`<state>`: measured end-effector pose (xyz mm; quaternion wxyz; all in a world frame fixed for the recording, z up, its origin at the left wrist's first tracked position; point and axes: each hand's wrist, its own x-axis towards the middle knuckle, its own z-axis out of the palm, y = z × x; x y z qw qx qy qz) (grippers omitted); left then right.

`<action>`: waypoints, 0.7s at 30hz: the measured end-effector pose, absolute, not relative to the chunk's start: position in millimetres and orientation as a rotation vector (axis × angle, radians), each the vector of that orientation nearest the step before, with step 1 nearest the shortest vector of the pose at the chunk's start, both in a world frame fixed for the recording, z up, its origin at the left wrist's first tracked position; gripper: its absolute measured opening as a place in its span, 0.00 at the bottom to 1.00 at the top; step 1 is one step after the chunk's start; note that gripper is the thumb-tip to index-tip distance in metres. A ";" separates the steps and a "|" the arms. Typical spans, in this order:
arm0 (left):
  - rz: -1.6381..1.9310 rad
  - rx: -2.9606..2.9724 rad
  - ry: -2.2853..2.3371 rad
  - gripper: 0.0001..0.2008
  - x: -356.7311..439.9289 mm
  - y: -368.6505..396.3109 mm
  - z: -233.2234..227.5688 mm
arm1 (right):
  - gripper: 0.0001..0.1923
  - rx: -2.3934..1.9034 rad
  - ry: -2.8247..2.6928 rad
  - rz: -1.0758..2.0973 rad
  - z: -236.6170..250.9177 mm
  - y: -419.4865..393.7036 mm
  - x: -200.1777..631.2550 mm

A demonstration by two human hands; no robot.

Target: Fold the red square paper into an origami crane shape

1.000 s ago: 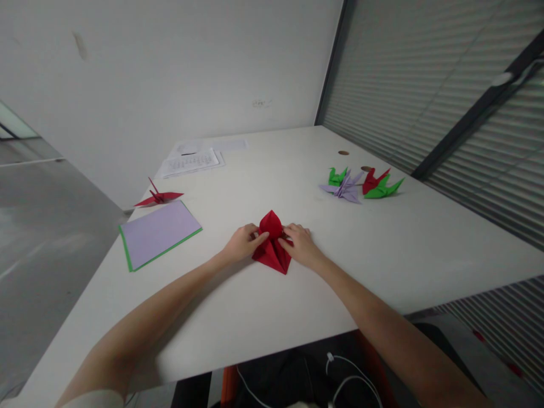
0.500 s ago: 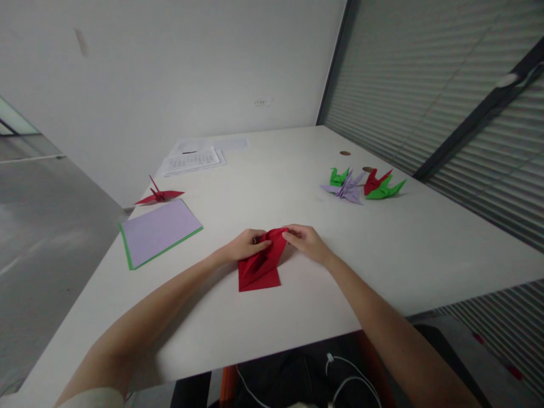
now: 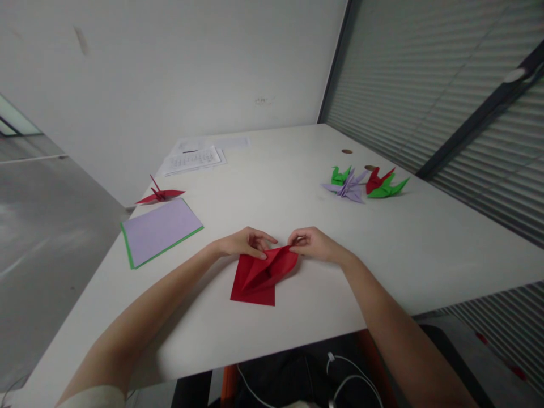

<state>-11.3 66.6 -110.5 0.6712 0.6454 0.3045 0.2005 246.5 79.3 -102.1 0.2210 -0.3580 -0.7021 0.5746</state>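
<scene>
Here, the scene line by line.

Red paper: a half-folded sheet [image 3: 260, 275] lies flat on the white table [image 3: 297, 317], near its front edge, between the two hands; its lower part is a plain flat corner, its upper part a raised, open flap.

Left hand: the left hand [image 3: 242, 242] rests at the sheet's upper left, fingertips curled down and pressing on the paper near the flap's fold.

Right hand: the right hand [image 3: 314, 245] pinches the upper right tip of the flap between thumb and fingers.

Progress: judged from how it lies, the sheet has several creases and one flap opened but shows no wings, neck or tail, so it looks to be in an early to middle stage, with most shaping left.

Finished pieces: a group of folded figures, green [image 3: 340, 175], lilac [image 3: 349, 188], red [image 3: 376, 179] and another green [image 3: 389, 189], sits far right, well apart from the hands.

Red crane: one more [image 3: 160, 195] stands at the far left.

Spare paper: a lilac sheet over a green one [image 3: 160, 231] lies just in front of that crane.

Printed sheets: white pages [image 3: 193, 160] lie at the back of the table.
</scene>
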 end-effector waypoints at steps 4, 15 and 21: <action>0.406 1.449 0.720 0.25 -16.7 73.1 -114.0 | 0.11 -1.124 -1.915 1.561 -110.6 80.1 244.4; 0.416 2.315 1.415 0.14 -3.3 52.5 -66.8 | 0.08 -1.221 -1.914 1.265 -128.5 94.5 246.1; 0.279 2.521 1.352 0.12 -8.5 55.0 -75.1 | 0.08 -1.286 -1.948 1.130 -124.3 96.9 250.9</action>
